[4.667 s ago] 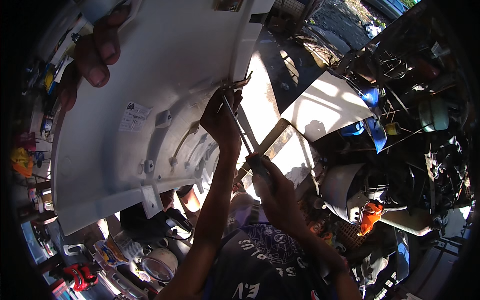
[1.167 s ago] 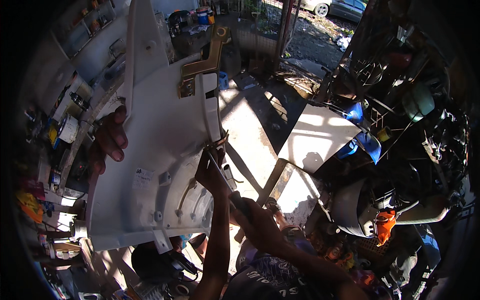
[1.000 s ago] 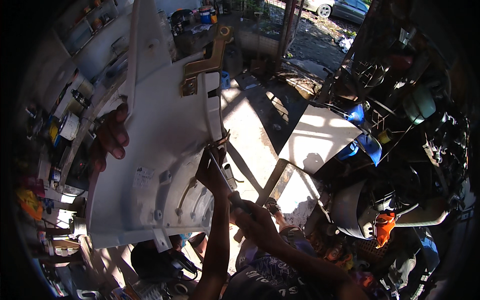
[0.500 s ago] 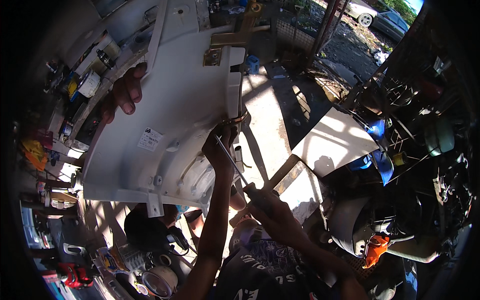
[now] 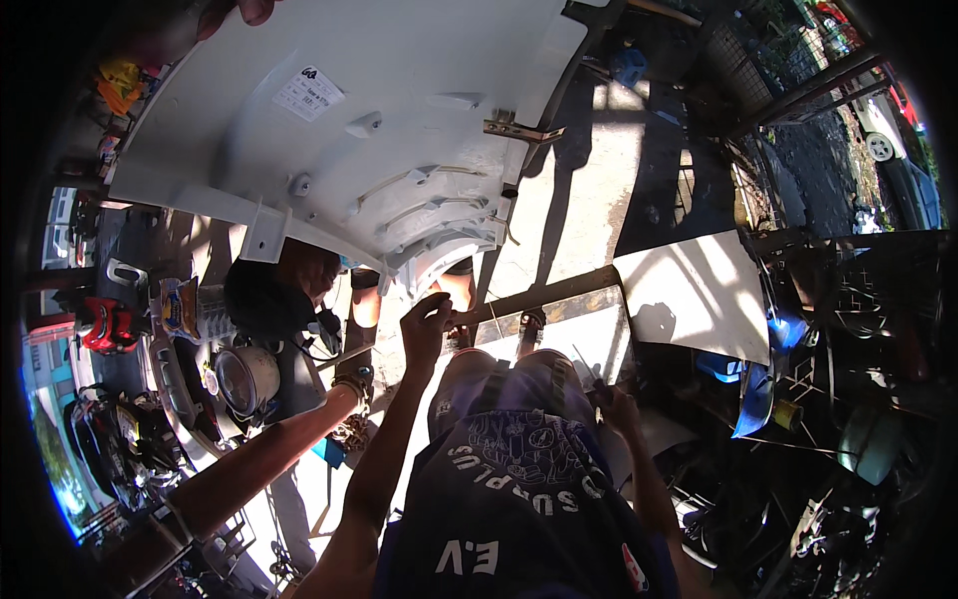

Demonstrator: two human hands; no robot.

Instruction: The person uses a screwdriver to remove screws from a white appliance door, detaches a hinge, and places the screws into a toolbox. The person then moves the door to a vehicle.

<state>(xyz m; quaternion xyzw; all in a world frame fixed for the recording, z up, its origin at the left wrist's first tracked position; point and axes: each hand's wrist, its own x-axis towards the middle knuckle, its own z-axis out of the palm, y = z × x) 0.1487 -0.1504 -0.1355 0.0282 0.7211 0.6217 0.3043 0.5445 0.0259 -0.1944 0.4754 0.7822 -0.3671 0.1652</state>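
A large pale grey moulded panel [image 5: 399, 75], seen from its ribbed side, fills the upper left, with a paper label on it. Fixed at its right edge is a brassy metal bracket [image 5: 523, 131]. My left hand [image 5: 427, 317] is raised below the panel's lower edge, its fingertips pinched together; whatever is between them is too small to make out. Lower at the right, beside my thigh, my right hand [image 5: 621, 409] grips a screwdriver [image 5: 582, 357], its thin shaft pointing up and left. Another person's fingers [image 5: 254, 10] hold the panel's far left edge.
A white sheet [image 5: 694, 290] lies to the right, near blue plastic pieces [image 5: 760, 399] and dark piled parts. At lower left are a round lamp-like part [image 5: 246, 381], a reddish-brown bar-like form [image 5: 254, 459] and a red object [image 5: 108, 325]. Parked cars [image 5: 883, 145] stand at far right.
Both my hands have come down and away from the bracket area, the right one lowering the screwdriver toward my thigh. The panel sits higher in the picture as the view has shifted.
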